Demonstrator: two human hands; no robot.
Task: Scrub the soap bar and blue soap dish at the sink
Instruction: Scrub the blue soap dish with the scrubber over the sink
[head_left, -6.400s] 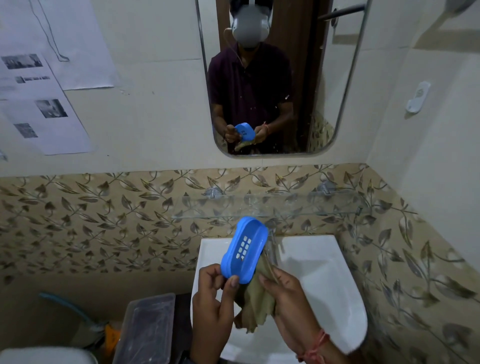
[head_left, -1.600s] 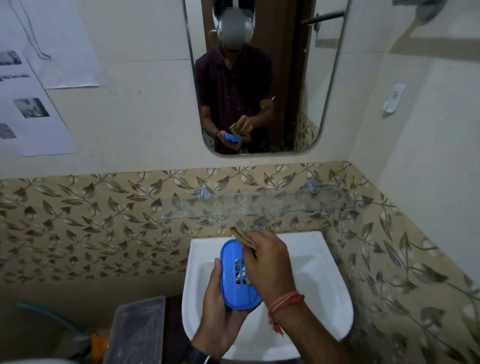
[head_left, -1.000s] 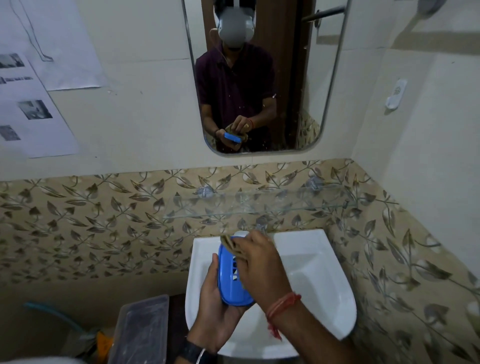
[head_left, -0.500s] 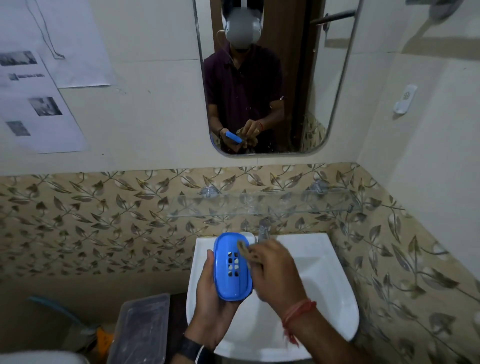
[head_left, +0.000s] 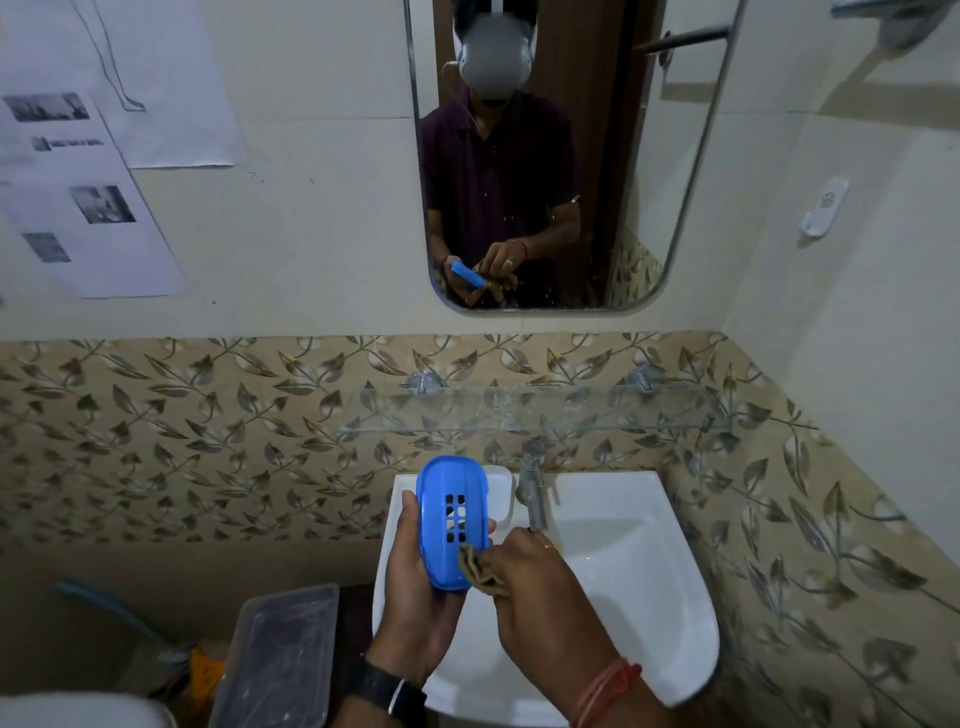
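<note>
Small bathroom: plain wall above, leaf-pattern tile band below, mirror (head_left: 545, 156) over a glass shelf (head_left: 519, 413), white sink (head_left: 675, 597) under it with a metal tap (head_left: 532, 486) at the back. Printed papers (head_left: 78, 208) taped to the wall on the left, white hook (head_left: 823, 208) on the right wall.

Blue soap dish (head_left: 452, 519) is in the air over the sink's left side, long axis up, slotted face toward the camera.

Hands:
- left hand (head_left: 415, 587): wrapped round the dish from behind, thumb on the left edge, fingertips showing at the right edge. Black watch (head_left: 384, 686) on the wrist.
- right hand (head_left: 540, 582): fingers bunched on a tan cloth (head_left: 475, 569), cloth pressed to the dish's lower right corner. Red thread (head_left: 605, 686) on the wrist.

White block (head_left: 501, 499) on the sink's back ledge, just behind the dish, left of the tap. Can't tell if that's the soap bar.

Clear plastic container (head_left: 280, 649) sits left of the sink.
</note>
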